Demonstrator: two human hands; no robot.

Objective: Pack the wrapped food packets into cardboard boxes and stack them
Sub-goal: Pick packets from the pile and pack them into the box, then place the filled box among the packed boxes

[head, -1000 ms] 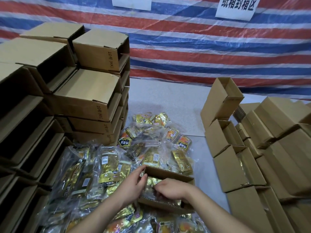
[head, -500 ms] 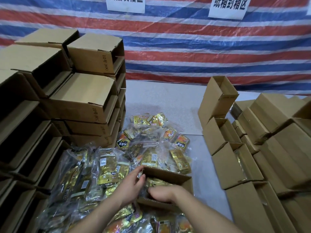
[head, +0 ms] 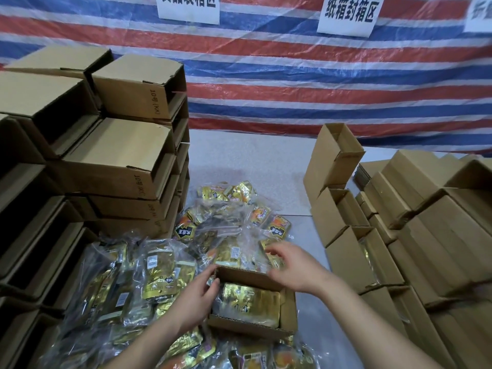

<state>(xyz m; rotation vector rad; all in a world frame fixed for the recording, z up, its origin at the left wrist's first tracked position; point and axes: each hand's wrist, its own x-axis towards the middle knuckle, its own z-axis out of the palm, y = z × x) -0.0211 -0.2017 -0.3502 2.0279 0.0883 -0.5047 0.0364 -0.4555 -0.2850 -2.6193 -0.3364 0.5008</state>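
A small open cardboard box [head: 288, 312] sits on the heap of wrapped packets in front of me. Inside it lies a gold foil food packet [head: 250, 302]. My left hand [head: 198, 295] rests against the box's left wall, its fingers over the rim and touching the packet. My right hand [head: 291, 265] hovers over the box's far right corner, fingers loosely spread, holding nothing. More gold and orange packets in clear plastic [head: 149, 278] are heaped to the left, behind and below the box.
Tall stacks of empty open boxes [head: 125, 166] stand at the left. Packed and open boxes [head: 436, 235] are stacked at the right, one open box [head: 332, 158] tilted on top. A striped tarp with paper signs [head: 348, 14] hangs behind the grey table [head: 247, 158].
My right hand has come up out of the box and now hovers above its far rim. The gold packet it was pressing lies flat inside. My left hand stays at the left wall.
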